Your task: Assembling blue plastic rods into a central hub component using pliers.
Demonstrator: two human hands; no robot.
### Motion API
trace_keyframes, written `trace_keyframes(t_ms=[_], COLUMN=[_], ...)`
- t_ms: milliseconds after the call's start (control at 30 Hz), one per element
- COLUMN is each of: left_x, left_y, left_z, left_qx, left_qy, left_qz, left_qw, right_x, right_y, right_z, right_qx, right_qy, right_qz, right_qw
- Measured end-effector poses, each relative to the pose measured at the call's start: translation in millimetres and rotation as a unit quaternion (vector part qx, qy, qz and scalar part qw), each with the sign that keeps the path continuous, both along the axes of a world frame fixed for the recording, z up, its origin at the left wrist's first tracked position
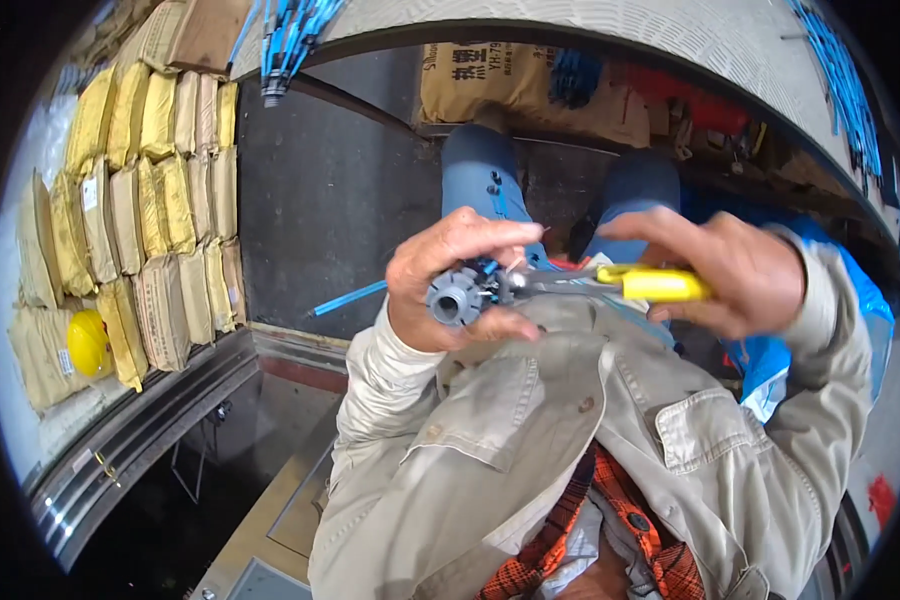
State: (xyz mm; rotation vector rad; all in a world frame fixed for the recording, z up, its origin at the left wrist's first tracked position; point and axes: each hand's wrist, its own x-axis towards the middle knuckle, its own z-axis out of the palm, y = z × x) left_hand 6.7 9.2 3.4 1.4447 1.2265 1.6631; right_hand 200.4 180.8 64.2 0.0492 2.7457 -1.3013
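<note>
In front of my chest, my left hand is closed around a grey round plastic piece with a notched rim and a hole in its middle. Thin blue rods stick out to the left from behind this hand. My right hand grips pliers with yellow handles, its fingers slightly blurred. The pliers' jaws point left and meet the inner side of the grey piece. What exactly lies between the jaws is too small to make out.
A pale textured tabletop curves across the far side, with bundles of blue rods on it. Brown sacks lie beneath it. Stacked yellow and tan sacks fill the left, beside a yellow helmet. Blue plastic is at my right.
</note>
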Motion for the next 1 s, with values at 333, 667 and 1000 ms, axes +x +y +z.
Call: trace_keyframes(t_ms=[333, 667, 1000], left_x=[-14.1, -16.2, -17.2], left_y=[8.9, 7.7, 13.0], left_z=[-3.6, 2.0, 7.5], left_qx=[0.013, -0.041, -0.052], left_qy=[-0.043, -0.048, -0.044], left_qz=[-0.037, -0.068, -0.023], left_qw=[0.998, 0.996, 0.997], right_x=[-10.4, -4.2, -2.8], right_y=[8.1, 27.1, 5.6], right_z=[-9.0, 6.6, 4.9], right_qx=[-0.424, -0.431, 0.223], right_qy=[-0.114, -0.234, 0.050], right_qz=[0.109, 0.046, 0.013], right_qw=[0.892, 0.870, 0.973])
